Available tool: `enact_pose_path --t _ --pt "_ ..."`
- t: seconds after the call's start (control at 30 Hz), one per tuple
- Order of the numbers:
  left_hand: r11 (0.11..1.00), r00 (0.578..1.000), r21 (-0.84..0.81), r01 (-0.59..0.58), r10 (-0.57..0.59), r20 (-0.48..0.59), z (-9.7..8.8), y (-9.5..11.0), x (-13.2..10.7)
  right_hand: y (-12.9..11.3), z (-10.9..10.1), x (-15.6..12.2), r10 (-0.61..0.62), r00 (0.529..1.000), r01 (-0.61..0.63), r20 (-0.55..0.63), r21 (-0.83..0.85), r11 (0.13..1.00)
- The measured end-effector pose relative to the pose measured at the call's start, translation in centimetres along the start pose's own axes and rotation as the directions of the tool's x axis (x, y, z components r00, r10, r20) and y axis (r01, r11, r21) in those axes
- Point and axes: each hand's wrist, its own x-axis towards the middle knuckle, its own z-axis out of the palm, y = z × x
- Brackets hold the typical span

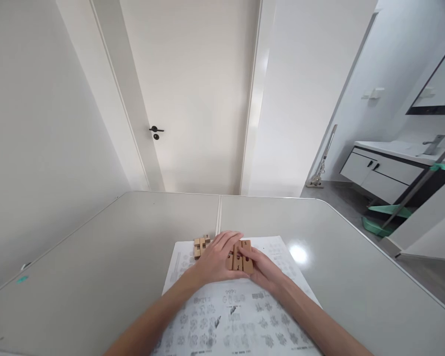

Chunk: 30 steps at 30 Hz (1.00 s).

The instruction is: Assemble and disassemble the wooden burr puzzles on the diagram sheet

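Observation:
Both my hands meet over a printed instruction sheet (pixel 241 316) on a grey table (pixel 114 247). Between them stands a bundle of notched wooden puzzle bars (pixel 242 256), side by side and upright-ish. My left hand (pixel 217 259) wraps its fingers over the bundle's left side and top. My right hand (pixel 265 269) pinches the bundle's right side with thumb and fingers. A second small cluster of wooden bars (pixel 201 245) lies on the sheet's far left corner, just beyond my left hand and apart from it.
The table has a centre seam (pixel 218 212) and a rounded far right corner. A white door with a black handle (pixel 156 131) stands behind it. At the right, a bathroom vanity (pixel 381 170), a green dustpan (pixel 378 225) and a broom handle.

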Motion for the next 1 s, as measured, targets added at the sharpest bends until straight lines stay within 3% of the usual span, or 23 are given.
enact_pose_path --t 0.13,0.27,0.4,0.57,0.77,0.9,1.0 --pt "0.993 0.993 0.012 0.115 -0.114 -0.039 -0.1 -0.6 -1.1 0.0 -0.9 0.6 -0.012 1.000 0.012 -0.026 0.009 1.000" --pt "0.941 0.936 -0.003 0.339 -0.337 -0.102 0.3 -0.7 -1.5 -0.4 -1.1 0.9 -0.043 0.998 0.043 -0.035 -0.002 0.999" --pt "0.907 0.906 -0.003 0.422 -0.422 -0.043 1.2 -0.3 -1.1 -0.7 -0.7 0.7 -0.090 0.995 0.089 -0.038 -0.039 0.995" --pt "0.826 0.844 -0.182 0.534 -0.534 0.055 1.3 0.3 -0.7 -0.7 -0.4 0.7 -0.132 0.987 0.125 -0.093 -0.076 0.989" --pt "0.812 0.832 -0.187 0.553 -0.550 0.073 1.1 0.2 -0.6 -1.0 -1.3 1.4 -0.294 0.905 0.249 -0.307 -0.178 0.952" --pt "0.859 0.861 -0.076 0.506 -0.498 0.103 1.6 0.1 -1.0 -1.5 -1.5 1.3 -0.417 0.845 0.335 -0.334 -0.277 0.901" --pt "0.885 0.878 0.034 0.464 -0.464 0.114 2.0 0.1 -1.3 -1.6 -1.2 1.2 -0.442 0.847 0.340 -0.296 -0.337 0.878"
